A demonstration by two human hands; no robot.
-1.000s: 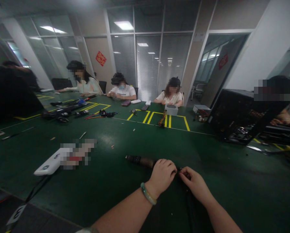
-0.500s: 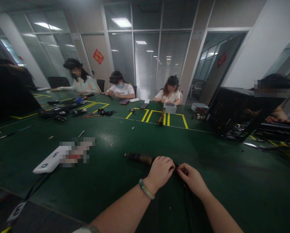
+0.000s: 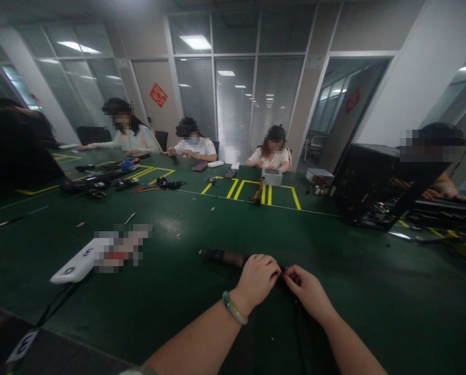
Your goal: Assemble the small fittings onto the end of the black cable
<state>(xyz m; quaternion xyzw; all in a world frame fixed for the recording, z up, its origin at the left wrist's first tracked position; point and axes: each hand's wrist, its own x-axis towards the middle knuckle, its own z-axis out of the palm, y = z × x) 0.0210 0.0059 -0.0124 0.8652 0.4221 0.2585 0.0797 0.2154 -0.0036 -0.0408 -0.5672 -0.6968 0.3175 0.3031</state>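
A long dark rod-like tool lies on the green table, with a narrow tip at its left end and a brownish band along its body. My left hand is closed over the tool's right part and hides it. Fingertip to fingertip with it, my right hand is closed in a pinch at the tool's right end, where a black cord seems to join. The cord runs down toward the table's near edge. Just what sits between the fingertips is hidden.
A white power bank marked 3 lies left, its cable trailing off the edge. Black computer cases stand at right and left. Dark cables and a grey power supply sit farther back. Several people work around the table.
Both hands stay almost in place at the tool's right end, with only a slight shift. The view has tilted a little.
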